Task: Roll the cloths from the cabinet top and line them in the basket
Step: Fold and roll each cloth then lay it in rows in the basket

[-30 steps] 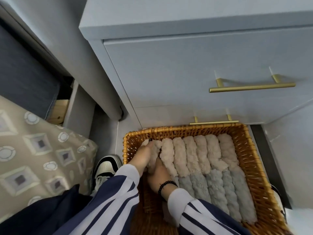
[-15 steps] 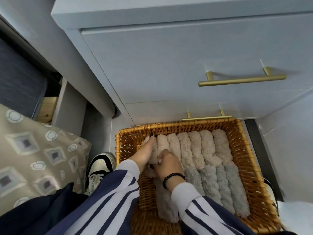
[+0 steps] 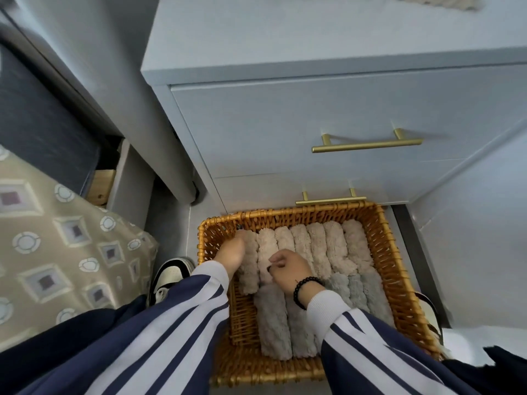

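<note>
The leftmost rolled cloth, a beige fluffy chenille roll (image 3: 248, 260), lies in the far-left corner of the woven golden-brown wicker basket (image 3: 385, 252), first in a far row of beige rolls packed side by side toward the far-right corner. A near row of grey fluffy rolls (image 3: 273, 320) runs along below it, leaving bare wicker at the near-left corner. The roll looks light, soft and springy: it probably unrolls if let go loosely, so it is best held across its middle with the free edge pinned underneath, and pressed against its neighbour.

The left hand (image 3: 231, 252) lies along this roll's left side, fingers extended toward the basket's far wall, pressing it in rather than clasping it. The right hand (image 3: 288, 266) sits over the neighbouring rolls with fingers curled; whether they pinch the pile I cannot tell.

Beyond the basket's far edge stands a pale blue-grey cabinet (image 3: 285, 124) with brass bar handles (image 3: 366, 143); a beige cloth (image 3: 439, 1) remains on its top.
</note>
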